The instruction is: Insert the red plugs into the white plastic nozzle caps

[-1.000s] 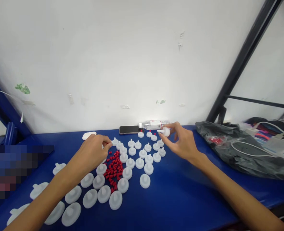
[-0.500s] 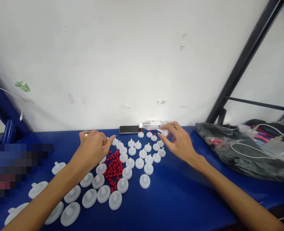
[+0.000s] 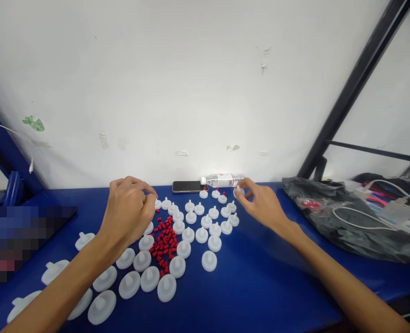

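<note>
My right hand [image 3: 260, 203] pinches a white nozzle disc [image 3: 239, 191] near the back of the table, just in front of the clear bottle [image 3: 222, 180]. Left of it stand a few white discs [image 3: 222, 199] whose nozzles carry small red caps. My left hand [image 3: 128, 208] is closed above the left discs, thumb against curled fingers; whatever it may hold is hidden. A heap of loose red caps [image 3: 165, 240] lies between the hands, ringed by several bare white discs [image 3: 183, 249]. More large discs [image 3: 102, 307] lie under and beside my left forearm.
A dark phone [image 3: 187, 187] lies at the back against the wall. On the right, a grey plastic bag [image 3: 330, 226] carries cables and a small packet of red pieces. Metal posts [image 3: 350, 92] rise at the right; the blue tabletop [image 3: 253, 282] extends forward.
My right hand has brought the white disc from a tilt to upright, lower near the tabletop. The left hand has drawn slightly left, and its outstretched thumb has folded in against the fingers.
</note>
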The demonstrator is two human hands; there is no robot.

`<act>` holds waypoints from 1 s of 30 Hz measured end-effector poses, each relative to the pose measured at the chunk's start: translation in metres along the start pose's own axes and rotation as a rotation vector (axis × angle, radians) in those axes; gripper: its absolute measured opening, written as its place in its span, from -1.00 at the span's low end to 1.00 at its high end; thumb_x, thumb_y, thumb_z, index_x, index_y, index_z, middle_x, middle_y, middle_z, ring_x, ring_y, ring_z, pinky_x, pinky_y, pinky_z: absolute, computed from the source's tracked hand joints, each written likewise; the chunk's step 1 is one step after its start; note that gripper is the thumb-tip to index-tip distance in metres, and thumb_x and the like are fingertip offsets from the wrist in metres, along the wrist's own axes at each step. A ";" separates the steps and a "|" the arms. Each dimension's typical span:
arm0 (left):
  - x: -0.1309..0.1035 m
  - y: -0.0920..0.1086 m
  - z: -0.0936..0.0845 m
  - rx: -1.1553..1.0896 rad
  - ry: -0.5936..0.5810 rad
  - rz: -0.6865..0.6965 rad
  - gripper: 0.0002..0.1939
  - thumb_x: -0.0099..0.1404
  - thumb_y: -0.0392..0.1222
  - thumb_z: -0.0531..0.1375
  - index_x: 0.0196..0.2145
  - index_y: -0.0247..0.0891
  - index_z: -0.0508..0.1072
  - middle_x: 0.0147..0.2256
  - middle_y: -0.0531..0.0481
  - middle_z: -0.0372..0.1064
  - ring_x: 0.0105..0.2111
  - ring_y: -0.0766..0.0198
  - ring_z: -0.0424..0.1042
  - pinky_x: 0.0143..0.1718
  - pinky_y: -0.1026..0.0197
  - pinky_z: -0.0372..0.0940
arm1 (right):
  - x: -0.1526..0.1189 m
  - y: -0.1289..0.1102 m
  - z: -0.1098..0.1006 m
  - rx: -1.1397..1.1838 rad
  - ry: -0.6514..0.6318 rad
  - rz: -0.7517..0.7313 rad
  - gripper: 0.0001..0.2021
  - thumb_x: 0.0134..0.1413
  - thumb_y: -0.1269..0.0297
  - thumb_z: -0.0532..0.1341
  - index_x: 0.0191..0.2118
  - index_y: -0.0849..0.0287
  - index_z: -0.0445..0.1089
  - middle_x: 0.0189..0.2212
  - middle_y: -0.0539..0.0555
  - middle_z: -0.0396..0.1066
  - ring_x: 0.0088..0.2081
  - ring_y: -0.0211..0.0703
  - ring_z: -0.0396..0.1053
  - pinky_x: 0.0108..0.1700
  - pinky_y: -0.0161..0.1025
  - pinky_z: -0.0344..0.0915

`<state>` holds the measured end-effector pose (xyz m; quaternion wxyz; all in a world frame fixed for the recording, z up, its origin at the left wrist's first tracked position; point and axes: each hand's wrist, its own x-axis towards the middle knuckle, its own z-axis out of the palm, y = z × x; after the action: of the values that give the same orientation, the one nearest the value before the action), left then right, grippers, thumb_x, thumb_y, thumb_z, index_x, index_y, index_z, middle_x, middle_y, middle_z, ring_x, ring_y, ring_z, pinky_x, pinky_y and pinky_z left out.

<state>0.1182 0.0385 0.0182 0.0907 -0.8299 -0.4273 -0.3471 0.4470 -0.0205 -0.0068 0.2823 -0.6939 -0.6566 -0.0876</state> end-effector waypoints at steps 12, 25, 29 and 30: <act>-0.003 0.008 0.002 0.107 0.104 -0.032 -0.48 0.44 -0.21 -0.04 -0.71 -0.12 0.05 -0.69 0.02 0.33 -0.50 0.17 0.36 0.12 -0.24 0.09 | -0.001 0.013 -0.001 -0.129 -0.285 -0.004 -0.88 0.19 0.16 0.30 -0.29 0.03 0.56 -0.32 0.00 0.61 -0.35 -0.09 0.51 -0.41 -0.26 0.16; -0.006 0.004 0.011 0.069 0.248 0.019 -0.74 0.43 -0.35 0.04 -0.12 -0.20 0.52 -0.09 -0.09 0.56 -0.02 0.03 0.45 -0.27 0.14 0.31 | 0.009 0.026 -0.016 -0.440 -0.133 0.283 -0.61 0.38 0.05 0.07 -0.15 0.17 0.58 -0.32 0.32 0.58 -0.24 0.23 0.56 -0.29 -0.09 0.29; -0.008 0.002 0.008 0.029 0.292 0.034 -0.45 0.27 -0.57 -0.05 0.04 -0.18 0.51 0.01 -0.04 0.56 -0.03 0.15 0.55 -0.19 0.20 0.35 | 0.006 0.038 -0.012 -0.477 -0.211 0.328 -0.65 0.30 0.09 0.18 -0.30 0.23 0.60 -0.37 0.35 0.56 -0.26 0.27 0.57 -0.27 -0.04 0.34; -0.008 0.002 0.007 0.028 0.297 0.021 -0.42 0.24 -0.58 -0.04 0.05 -0.17 0.50 -0.01 -0.02 0.59 -0.13 0.16 0.58 -0.27 0.20 0.33 | 0.006 0.039 -0.011 -0.473 -0.231 0.323 -0.66 0.29 0.11 0.20 -0.33 0.23 0.60 -0.38 0.34 0.56 -0.26 0.25 0.57 -0.27 -0.04 0.34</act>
<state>0.1199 0.0350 0.0083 0.1683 -0.7724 -0.4053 -0.4592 0.4880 -0.0202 -0.0061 0.0467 -0.8412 -0.5268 -0.1126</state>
